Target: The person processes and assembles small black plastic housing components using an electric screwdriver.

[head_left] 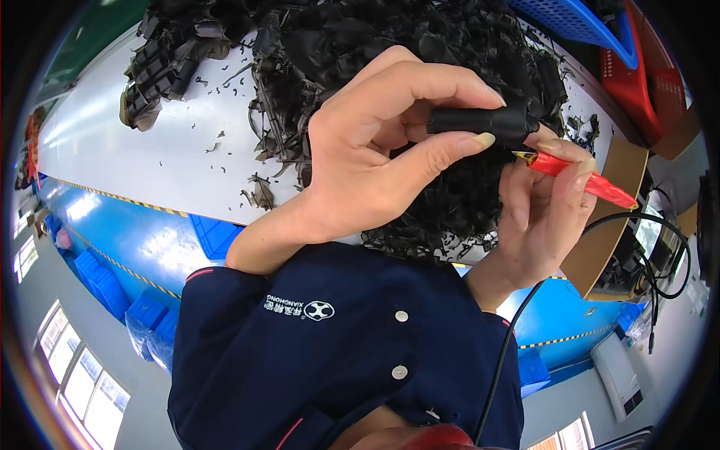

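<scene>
My left hand (360, 161) grips a black, roughly tubular plastic part (480, 122) between thumb and fingers, holding it about level above the worktable. Just right of it, my right hand (536, 225) has its fingers closed round a small knife (581, 180) with a handle wrapped in red. The pointed metal blade faces left, close under the part's right end; whether it touches cannot be made out. One right fingertip is near that same end. Behind and below both hands spreads a large heap of black plastic parts (337, 45).
Small black scraps lie on the white worktable (202, 165), with more black parts (176, 67) at its far left. A blue basket (592, 30) and a red bin (637, 82) stand far right. A cardboard box (607, 225) and black cable (679, 232) are beside my right arm.
</scene>
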Demonstrator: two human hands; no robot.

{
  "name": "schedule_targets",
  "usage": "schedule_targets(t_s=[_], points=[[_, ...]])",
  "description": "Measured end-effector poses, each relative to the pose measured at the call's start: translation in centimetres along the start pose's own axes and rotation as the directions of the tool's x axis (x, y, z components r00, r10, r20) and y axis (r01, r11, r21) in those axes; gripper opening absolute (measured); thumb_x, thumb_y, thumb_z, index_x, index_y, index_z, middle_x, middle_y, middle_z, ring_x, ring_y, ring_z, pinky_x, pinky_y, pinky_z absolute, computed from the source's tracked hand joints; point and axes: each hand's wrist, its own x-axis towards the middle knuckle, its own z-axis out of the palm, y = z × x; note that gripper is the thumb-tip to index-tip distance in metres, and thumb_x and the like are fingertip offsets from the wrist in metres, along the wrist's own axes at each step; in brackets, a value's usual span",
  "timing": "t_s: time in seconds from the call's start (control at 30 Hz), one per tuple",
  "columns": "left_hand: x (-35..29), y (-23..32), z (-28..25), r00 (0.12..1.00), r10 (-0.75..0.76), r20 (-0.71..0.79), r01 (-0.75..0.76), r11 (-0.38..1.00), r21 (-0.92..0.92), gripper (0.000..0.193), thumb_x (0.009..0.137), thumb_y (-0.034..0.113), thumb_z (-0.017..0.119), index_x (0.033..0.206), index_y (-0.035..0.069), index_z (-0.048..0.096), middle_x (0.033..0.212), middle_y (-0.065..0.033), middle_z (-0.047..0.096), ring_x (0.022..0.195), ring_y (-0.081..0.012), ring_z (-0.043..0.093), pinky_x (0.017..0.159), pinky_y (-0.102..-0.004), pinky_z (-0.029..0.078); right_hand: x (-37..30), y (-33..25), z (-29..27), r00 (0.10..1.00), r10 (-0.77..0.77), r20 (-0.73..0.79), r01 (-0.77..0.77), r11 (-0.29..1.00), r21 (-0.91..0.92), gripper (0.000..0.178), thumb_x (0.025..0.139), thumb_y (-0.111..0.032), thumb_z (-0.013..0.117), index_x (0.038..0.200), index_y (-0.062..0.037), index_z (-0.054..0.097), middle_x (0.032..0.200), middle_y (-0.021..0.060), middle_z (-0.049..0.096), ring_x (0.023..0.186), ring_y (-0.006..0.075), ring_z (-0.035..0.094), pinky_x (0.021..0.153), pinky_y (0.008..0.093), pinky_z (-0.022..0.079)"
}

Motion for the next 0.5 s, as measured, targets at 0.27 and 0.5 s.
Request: schedule_targets(t_s=[0.27,0.5], points=[[-0.12,-0.69,0.16,0.999,0.036,0.009,-0.037,0.998,0.047,0.032,0.072,-0.011,0.061,0.102,-0.008,0.051,0.091,-0.0138,0.052,0.079,-0.0148,0.054,0.07,-0.022,0.045,-0.15,-0.07,-0.26,0.995,0.079,-0.059,-0.073,0.992,0.098,0.032,0.088,-0.025,0.049,0.087,0.0061,0.055,0.061,0.0096,0.055,0.031,0.0041,0.03,0.031,0.0185,0.016],[-0.3,-1.01,-0.18,0.989,0.142,0.052,-0.149,0.971,0.188,0.03,0.07,-0.013,0.062,0.098,-0.008,0.054,0.088,-0.014,0.053,0.072,-0.0121,0.052,0.063,-0.0187,0.044,-0.18,0.27,-0.13,0.991,0.098,-0.092,-0.088,0.99,0.105,0.031,0.089,-0.025,0.048,0.087,0.0055,0.055,0.05,0.0036,0.047,0.031,0.0035,0.027,0.032,0.0187,0.016]])
